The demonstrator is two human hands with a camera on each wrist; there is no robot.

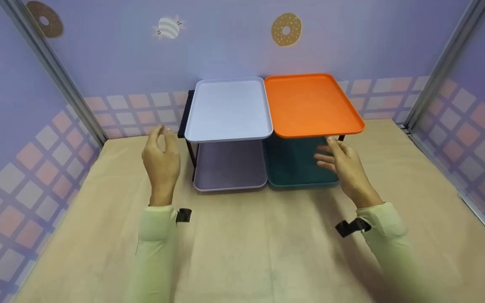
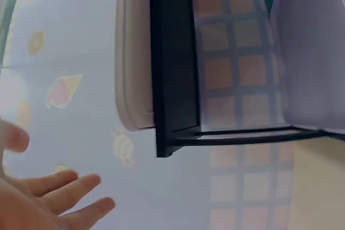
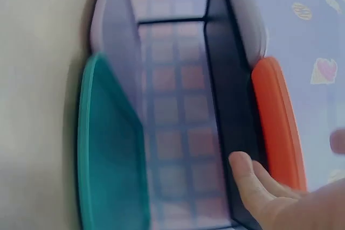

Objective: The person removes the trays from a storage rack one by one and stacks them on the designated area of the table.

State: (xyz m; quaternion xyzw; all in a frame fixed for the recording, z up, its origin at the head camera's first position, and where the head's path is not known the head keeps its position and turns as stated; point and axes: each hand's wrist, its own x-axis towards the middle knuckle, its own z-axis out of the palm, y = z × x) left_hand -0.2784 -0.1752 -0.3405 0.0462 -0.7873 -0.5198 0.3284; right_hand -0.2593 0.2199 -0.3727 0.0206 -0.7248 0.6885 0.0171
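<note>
A black rack (image 1: 186, 113) bears a pale white tray (image 1: 230, 109) and an orange tray (image 1: 312, 105) side by side on top. Beneath them lie a greyish-purple tray (image 1: 230, 165) and a dark green tray (image 1: 293, 163). My left hand (image 1: 162, 164) is raised just left of the rack, fingers loosely bent and holding nothing; the left wrist view shows them apart from the rack. Under the orange tray's front right corner is my right hand (image 1: 349, 168), its fingers extended. Whether its fingertips touch that tray or the rack I cannot tell.
A beige cloth (image 1: 234, 244) covers the tabletop. Purple patterned panels (image 1: 225, 46) enclose the back and both sides, with metal posts (image 1: 444, 63) at the rear corners. Black straps with small devices sit at both wrists.
</note>
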